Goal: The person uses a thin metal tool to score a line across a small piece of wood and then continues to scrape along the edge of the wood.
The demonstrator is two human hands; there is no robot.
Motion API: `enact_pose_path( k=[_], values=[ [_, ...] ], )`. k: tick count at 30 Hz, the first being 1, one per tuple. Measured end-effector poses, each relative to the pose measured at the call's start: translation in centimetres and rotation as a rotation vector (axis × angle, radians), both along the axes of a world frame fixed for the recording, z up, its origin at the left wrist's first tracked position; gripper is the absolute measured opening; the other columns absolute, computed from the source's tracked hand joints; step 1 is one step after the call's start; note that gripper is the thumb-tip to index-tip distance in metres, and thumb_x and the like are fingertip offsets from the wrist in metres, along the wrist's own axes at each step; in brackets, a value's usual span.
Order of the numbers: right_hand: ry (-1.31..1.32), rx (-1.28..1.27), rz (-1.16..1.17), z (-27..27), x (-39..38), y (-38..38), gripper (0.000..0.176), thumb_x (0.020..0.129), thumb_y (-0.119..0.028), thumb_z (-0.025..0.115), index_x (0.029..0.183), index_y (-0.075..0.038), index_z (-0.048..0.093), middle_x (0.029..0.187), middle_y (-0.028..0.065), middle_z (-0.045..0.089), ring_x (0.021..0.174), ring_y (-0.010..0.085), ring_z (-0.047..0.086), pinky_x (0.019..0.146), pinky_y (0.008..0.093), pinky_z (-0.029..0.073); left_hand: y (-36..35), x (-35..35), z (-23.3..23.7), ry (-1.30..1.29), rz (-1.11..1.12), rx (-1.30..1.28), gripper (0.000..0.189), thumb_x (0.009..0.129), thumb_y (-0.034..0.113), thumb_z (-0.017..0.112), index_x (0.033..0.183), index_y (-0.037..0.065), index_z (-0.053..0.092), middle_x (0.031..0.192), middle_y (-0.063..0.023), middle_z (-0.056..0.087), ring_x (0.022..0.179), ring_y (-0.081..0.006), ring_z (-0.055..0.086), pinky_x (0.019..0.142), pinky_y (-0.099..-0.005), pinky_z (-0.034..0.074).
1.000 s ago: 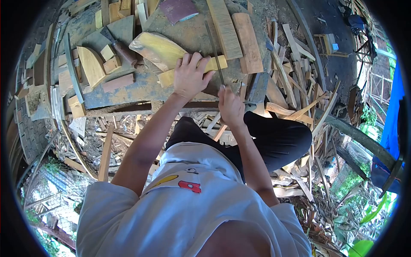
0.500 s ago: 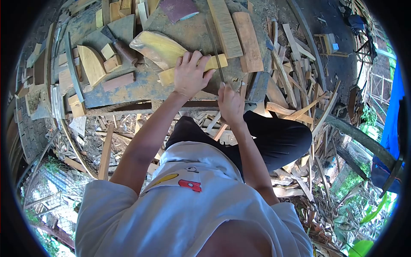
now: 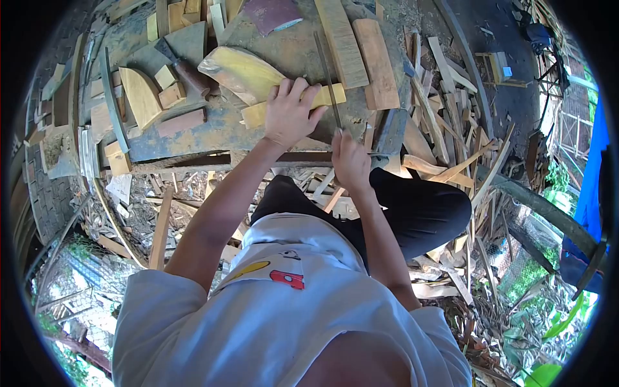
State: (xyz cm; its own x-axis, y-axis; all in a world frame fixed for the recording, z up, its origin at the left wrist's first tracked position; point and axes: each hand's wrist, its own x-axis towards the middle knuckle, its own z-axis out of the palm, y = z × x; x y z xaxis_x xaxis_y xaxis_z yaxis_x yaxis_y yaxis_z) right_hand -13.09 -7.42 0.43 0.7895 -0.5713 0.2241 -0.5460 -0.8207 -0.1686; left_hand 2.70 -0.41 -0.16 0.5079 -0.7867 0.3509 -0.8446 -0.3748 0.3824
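Observation:
My left hand [image 3: 289, 114] presses flat on a yellow strip of wood [image 3: 258, 113] lying across the grey work slab [image 3: 213, 132]. My right hand [image 3: 350, 160] grips the near end of a long thin metal file [image 3: 327, 74]. The file's blade lies across the right end of the yellow strip and points away from me. A large curved yellow wood piece [image 3: 240, 72] rests just beyond my left hand.
Two flat boards [image 3: 358, 45] lie at the far right of the slab, a dark red sheet [image 3: 269, 13] at the top. A wooden-handled tool [image 3: 182, 68], a fin-shaped piece [image 3: 140, 95] and small blocks lie left. Wood offcuts [image 3: 451, 129] cover the ground to the right.
The view has shifted slightly. My right hand and the file have moved a little along the strip's end. My left hand stays pressed on the yellow strip.

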Motion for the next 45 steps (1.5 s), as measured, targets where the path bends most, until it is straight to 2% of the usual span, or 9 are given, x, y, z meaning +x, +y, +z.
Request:
enact_pose_path(
  k=[2, 7, 9, 22, 27, 34, 36, 43, 45],
  values=[
    [0.188, 0.298, -0.097, 1.1, -3.3, 1.0, 0.026, 0.097, -0.025, 0.054, 0.094, -0.002, 0.063, 0.054, 0.017, 0.06, 0.051, 0.035, 0.064, 0.045, 0.0433, 0.052, -0.2, -0.1, 0.2, -0.003, -0.002, -0.022, 0.042, 0.074, 0.035, 0.075, 0.108, 0.013, 0.064, 0.096, -0.0024, 0.051, 0.091, -0.0228, 0.052, 0.076, -0.0382, 0.043],
    [0.162, 0.283, -0.078, 0.1, -0.2, -0.3, 0.025, 0.097, -0.025, 0.054, 0.096, -0.002, 0.063, 0.054, 0.0161, 0.061, 0.052, 0.0339, 0.065, 0.045, 0.0422, 0.052, -0.2, -0.2, -0.3, 0.019, -0.01, 0.0, 0.042, 0.075, 0.038, 0.073, 0.109, 0.014, 0.063, 0.099, -0.0032, 0.051, 0.094, -0.0232, 0.05, 0.079, -0.0393, 0.043],
    [0.019, -0.012, -0.031, -0.8, 2.4, -1.1, 0.024, 0.097, -0.025, 0.054, 0.092, -0.003, 0.062, 0.056, 0.0164, 0.062, 0.054, 0.0337, 0.066, 0.046, 0.0423, 0.053, -0.4, -0.2, -0.2, 0.029, 0.012, -0.002, 0.042, 0.076, 0.038, 0.072, 0.109, 0.014, 0.063, 0.099, -0.0033, 0.051, 0.094, -0.0232, 0.05, 0.079, -0.0394, 0.043],
    [0.138, 0.207, -0.1, -0.2, -0.4, -0.2, 0.025, 0.095, -0.025, 0.058, 0.094, -0.001, 0.064, 0.059, 0.0158, 0.063, 0.053, 0.0316, 0.066, 0.045, 0.0409, 0.052, -0.3, -0.2, -0.4, 0.045, 0.005, 0.0, 0.04, 0.076, 0.037, 0.072, 0.108, 0.015, 0.064, 0.099, -0.0033, 0.051, 0.095, -0.0232, 0.05, 0.079, -0.0392, 0.043],
    [-0.077, -0.207, 0.011, -2.3, 2.0, -1.5, 0.022, 0.092, -0.026, 0.062, 0.096, -0.005, 0.066, 0.052, 0.0053, 0.058, 0.045, 0.0223, 0.062, 0.04, 0.0339, 0.049, -0.5, -0.2, -0.4, 0.046, 0.025, -0.006, 0.04, 0.076, 0.037, 0.073, 0.107, 0.014, 0.064, 0.099, -0.0033, 0.052, 0.096, -0.0233, 0.051, 0.079, -0.0393, 0.043],
    [-0.097, -0.243, -0.014, -3.4, 3.0, -1.2, 0.019, 0.088, -0.029, 0.067, 0.091, -0.011, 0.064, 0.056, 0.0006, 0.051, 0.043, 0.0191, 0.053, 0.039, 0.0338, 0.042, 0.1, 1.6, -0.8, 0.06, -0.018, -0.04, 0.04, 0.074, 0.034, 0.075, 0.106, 0.013, 0.064, 0.099, -0.0041, 0.052, 0.096, -0.0244, 0.052, 0.08, -0.0393, 0.043],
    [-0.179, -0.598, -0.035, -4.6, 4.5, -1.2, 0.019, 0.087, -0.031, 0.069, 0.091, -0.013, 0.063, 0.057, -0.0015, 0.05, 0.044, 0.0168, 0.05, 0.043, 0.0322, 0.038, 0.2, 2.7, -0.7, 0.051, 0.002, -0.042, 0.04, 0.074, 0.033, 0.076, 0.107, 0.013, 0.065, 0.099, -0.004, 0.052, 0.096, -0.0244, 0.052, 0.08, -0.0391, 0.043],
    [-0.195, -0.452, -0.043, -4.0, 3.9, -0.3, 0.02, 0.088, -0.031, 0.068, 0.091, -0.012, 0.063, 0.055, -0.0003, 0.049, 0.041, 0.0189, 0.05, 0.042, 0.0342, 0.038, 0.4, 2.9, -0.5, 0.04, 0.03, -0.02, 0.041, 0.073, 0.034, 0.076, 0.107, 0.013, 0.065, 0.099, -0.0036, 0.052, 0.095, -0.0243, 0.052, 0.08, -0.0386, 0.043],
    [0.02, 0.139, -0.075, -1.5, 1.5, 0.8, 0.02, 0.09, -0.03, 0.065, 0.092, -0.01, 0.063, 0.053, 0.0043, 0.049, 0.039, 0.0254, 0.053, 0.039, 0.0399, 0.042, 0.2, 2.9, -0.4, 0.043, 0.04, -0.025, 0.04, 0.074, 0.034, 0.076, 0.107, 0.014, 0.065, 0.099, -0.0036, 0.052, 0.095, -0.0243, 0.052, 0.08, -0.0386, 0.043]
  ],
)
